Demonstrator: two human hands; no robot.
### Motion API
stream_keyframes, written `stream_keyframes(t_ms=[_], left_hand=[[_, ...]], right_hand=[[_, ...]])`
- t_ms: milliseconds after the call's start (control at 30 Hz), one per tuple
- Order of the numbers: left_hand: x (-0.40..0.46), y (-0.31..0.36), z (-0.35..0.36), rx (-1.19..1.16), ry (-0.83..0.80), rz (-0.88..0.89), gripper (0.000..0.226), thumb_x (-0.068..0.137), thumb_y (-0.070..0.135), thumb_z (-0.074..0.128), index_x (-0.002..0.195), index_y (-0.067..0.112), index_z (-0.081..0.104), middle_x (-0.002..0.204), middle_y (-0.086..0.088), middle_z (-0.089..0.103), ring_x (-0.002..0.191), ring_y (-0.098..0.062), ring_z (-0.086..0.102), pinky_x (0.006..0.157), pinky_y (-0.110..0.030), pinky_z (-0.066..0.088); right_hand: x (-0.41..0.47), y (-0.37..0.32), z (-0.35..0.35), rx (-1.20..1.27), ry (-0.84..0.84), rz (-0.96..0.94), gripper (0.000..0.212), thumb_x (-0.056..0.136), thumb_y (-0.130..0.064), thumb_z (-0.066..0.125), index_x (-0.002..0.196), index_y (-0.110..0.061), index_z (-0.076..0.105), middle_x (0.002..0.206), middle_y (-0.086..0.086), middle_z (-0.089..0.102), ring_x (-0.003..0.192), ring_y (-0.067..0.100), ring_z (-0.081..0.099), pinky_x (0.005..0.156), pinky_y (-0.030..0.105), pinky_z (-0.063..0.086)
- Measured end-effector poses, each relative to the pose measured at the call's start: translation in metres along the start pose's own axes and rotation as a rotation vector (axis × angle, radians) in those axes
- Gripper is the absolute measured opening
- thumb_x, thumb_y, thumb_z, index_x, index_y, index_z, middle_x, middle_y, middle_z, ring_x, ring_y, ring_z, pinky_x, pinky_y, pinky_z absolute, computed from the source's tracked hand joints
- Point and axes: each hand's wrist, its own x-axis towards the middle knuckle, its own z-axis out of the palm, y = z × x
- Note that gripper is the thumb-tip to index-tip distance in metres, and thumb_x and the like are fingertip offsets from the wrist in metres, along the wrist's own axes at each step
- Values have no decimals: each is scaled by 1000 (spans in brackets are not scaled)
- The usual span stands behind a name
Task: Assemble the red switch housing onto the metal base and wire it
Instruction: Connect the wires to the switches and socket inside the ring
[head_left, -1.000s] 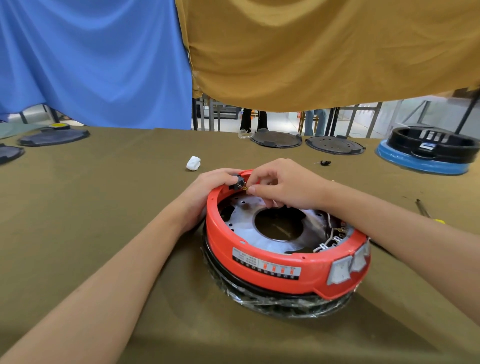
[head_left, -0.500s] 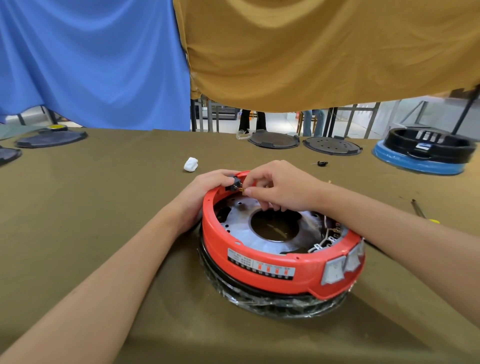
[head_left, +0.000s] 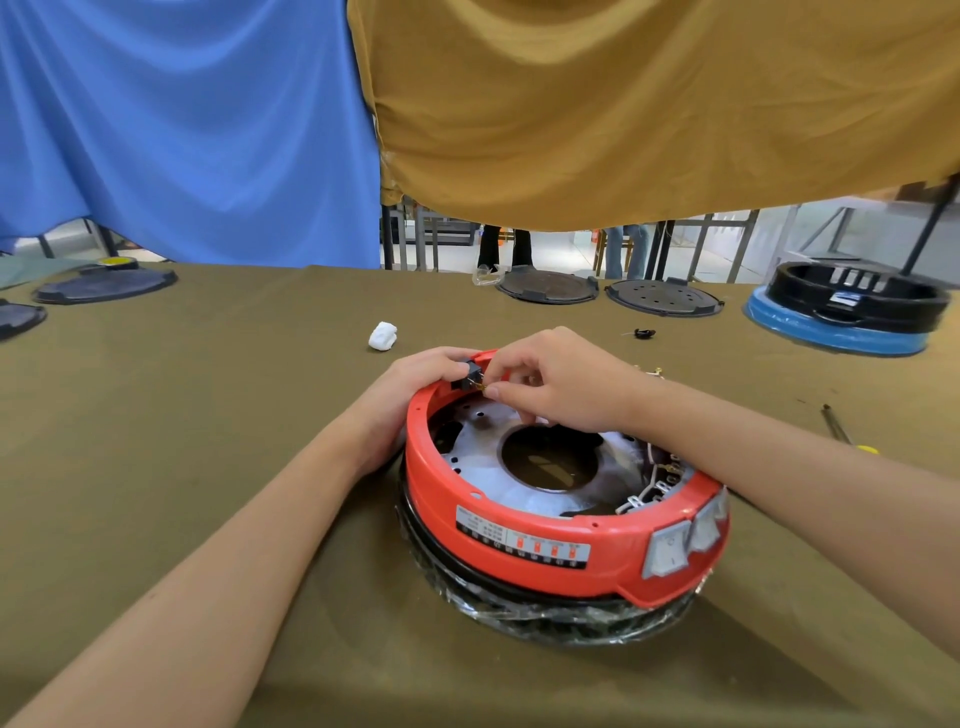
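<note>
The red switch housing (head_left: 545, 551), a round ring with a label and two white rocker switches at its front right, sits on the metal base (head_left: 483, 457) with its round centre hole. A small black socket (head_left: 470, 375) sits at the ring's far rim. My left hand (head_left: 415, 384) curls round the outside of the rim and holds that socket. My right hand (head_left: 550, 382) reaches over the ring and pinches a small brass terminal (head_left: 482, 387) against the socket. White wires (head_left: 644, 493) lie inside the ring at the right.
The unit rests on plastic wrap on an olive tablecloth (head_left: 208, 415). A white wad (head_left: 383, 335) and a small black part (head_left: 645, 333) lie beyond it. A screwdriver (head_left: 844, 431) lies right. Black lids (head_left: 545, 287) and a black-and-blue unit (head_left: 847, 312) stand at the back.
Both hands stay at the far rim; the right fingers have shifted slightly at the socket. The view has moved a little.
</note>
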Motion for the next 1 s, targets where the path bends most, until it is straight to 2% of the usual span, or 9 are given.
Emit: stream_keyframes(t_ms=[167,333,500,633,733,900,1000], left_hand=[[-3,2,3,26,-2,-5,43,80,20,60,121,7,66,117,-22,70,108,-32,68,88,-38,55],[-5,1,5,26,23,2,40,80,21,60,117,7,67,117,-23,69,108,-33,68,95,-43,52],[-6,1,6,11,42,16,30,83,17,59,110,8,70,113,-22,71,104,-31,68,98,-44,50],[-10,3,7,29,35,8,31,83,19,58,111,11,69,108,-16,73,100,-27,70,86,-37,54],[-11,3,8,42,34,11,32,83,21,59,112,11,70,109,-17,72,101,-28,69,91,-39,54],[-9,3,7,52,33,2,21,80,24,63,93,21,79,104,-14,73,99,-26,70,95,-43,50],[-7,1,5,37,27,-1,21,80,23,63,93,21,79,105,-14,73,100,-26,69,94,-42,50]], right_hand=[[-1,-2,-1,-52,17,-17,13,97,-27,60,92,-23,72,62,-8,69,59,4,61,59,16,45],[0,-7,0,-185,41,-44,15,97,-30,59,93,-24,72,67,-11,67,62,9,58,65,31,49],[-1,-10,2,-351,64,-66,16,98,-34,54,95,-27,68,67,-13,58,62,13,49,64,30,43],[-2,-12,3,-355,82,-65,13,97,-36,56,96,-27,65,75,-10,68,65,11,54,66,29,47],[-1,-12,2,-333,75,-70,12,97,-34,56,94,-25,63,74,-9,68,67,12,58,65,30,46],[-1,-10,6,-436,58,-112,13,101,-34,48,97,-22,53,74,-7,59,68,22,55,63,35,43],[0,-10,7,-372,73,-89,13,100,-33,51,96,-22,56,74,-7,63,70,21,57,64,34,43]])
